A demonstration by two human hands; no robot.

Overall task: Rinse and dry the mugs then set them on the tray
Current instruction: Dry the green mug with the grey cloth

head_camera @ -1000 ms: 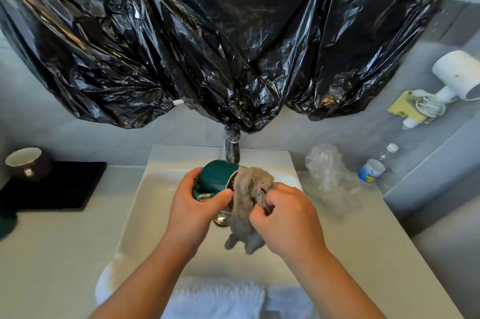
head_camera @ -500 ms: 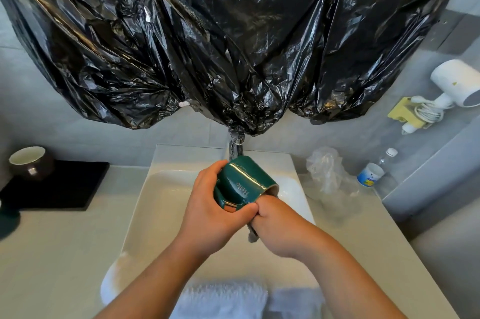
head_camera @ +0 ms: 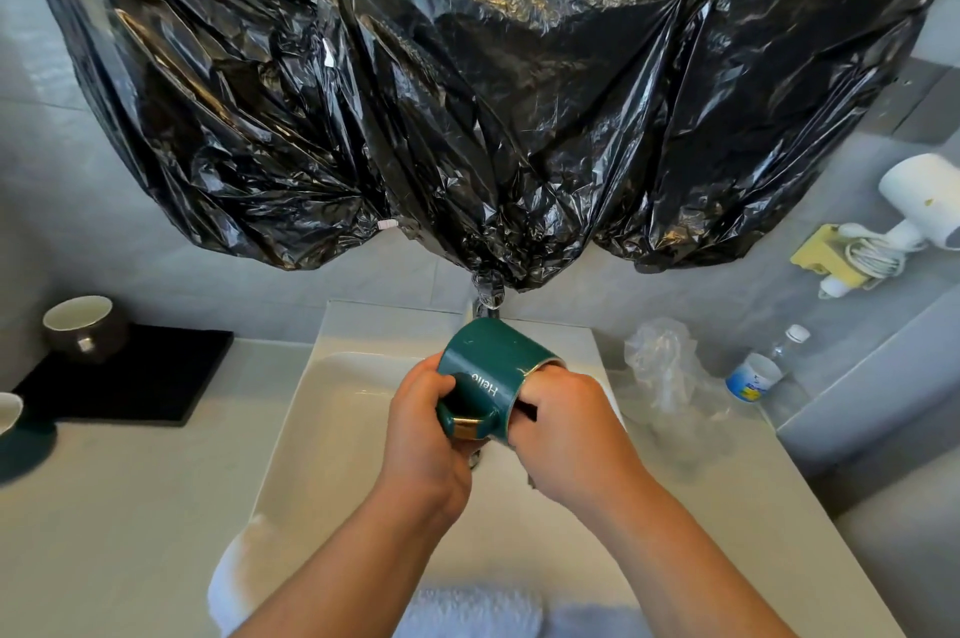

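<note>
Over the white sink (head_camera: 322, 429) my left hand (head_camera: 423, 435) grips a dark green mug (head_camera: 488, 367) marked "Hello" at its base and gold-trimmed handle. The mug lies tilted, with its mouth facing right. My right hand (head_camera: 566, 429) has its fingers tucked into that mouth. The grey cloth it holds is almost wholly hidden, with only a scrap (head_camera: 532, 480) showing below the hand. A black tray (head_camera: 135, 377) on the counter at the left carries a brown mug (head_camera: 83, 328). Another dark mug (head_camera: 15, 429) is cut off by the left edge.
Black plastic sheeting (head_camera: 493, 92) hangs over the wall above the faucet (head_camera: 485, 294). A white towel (head_camera: 467, 611) drapes the sink's front edge. To the right are a clear plastic bag (head_camera: 670, 367), a water bottle (head_camera: 763, 367) and a wall-mounted hair dryer (head_camera: 919, 201).
The mug has turned so its base faces away and its mouth faces right. My right hand has pushed the grey cloth into the mug, so the cloth no longer hangs in view.
</note>
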